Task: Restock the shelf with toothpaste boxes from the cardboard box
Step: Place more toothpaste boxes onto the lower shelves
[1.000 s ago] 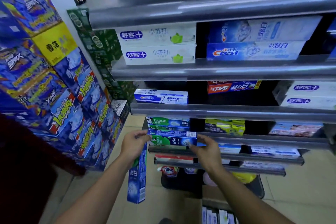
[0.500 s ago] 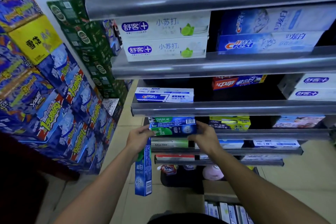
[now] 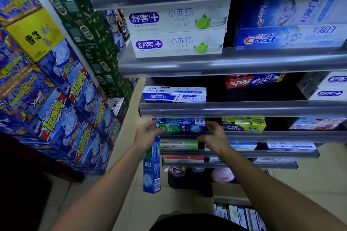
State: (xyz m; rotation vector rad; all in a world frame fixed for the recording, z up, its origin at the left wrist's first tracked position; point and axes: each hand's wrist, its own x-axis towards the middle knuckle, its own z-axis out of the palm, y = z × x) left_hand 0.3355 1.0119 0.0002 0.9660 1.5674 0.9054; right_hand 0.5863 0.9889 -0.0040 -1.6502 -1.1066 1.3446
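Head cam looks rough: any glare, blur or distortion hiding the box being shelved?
Head view: glare streaks the metal shelf lips, which the wide lens bows; the green-and-blue box at the shelf is sharp enough, barcode visible; the Crest boxes upper right are smeared; the lower left corner is black.

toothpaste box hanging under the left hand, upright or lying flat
Upright: the blue toothpaste box hangs on end from the left hand, long side vertical, barcode at the bottom.
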